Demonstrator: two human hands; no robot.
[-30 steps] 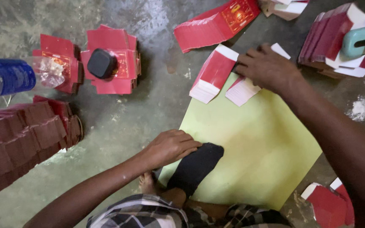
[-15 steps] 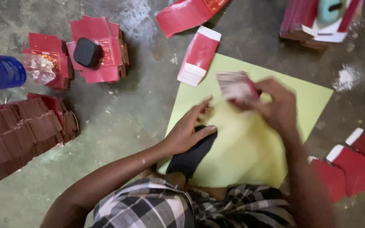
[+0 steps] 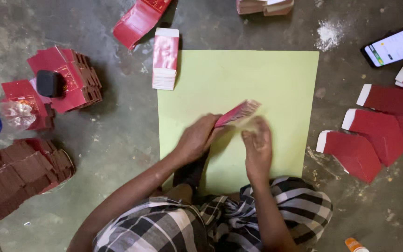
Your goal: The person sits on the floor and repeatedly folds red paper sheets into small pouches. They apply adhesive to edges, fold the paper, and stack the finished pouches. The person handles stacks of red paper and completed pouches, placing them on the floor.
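Over pale green sheet [image 3: 257,79] on floor, head view: left hand [image 3: 197,139] pinching fanned stack of red cards [image 3: 237,113] by lower end, keeping it clear of sheet. Right hand [image 3: 256,144] blurred just beside stack, fingers' state unclear. Banded red stack [image 3: 165,58] lying at sheet's corner, within reach.
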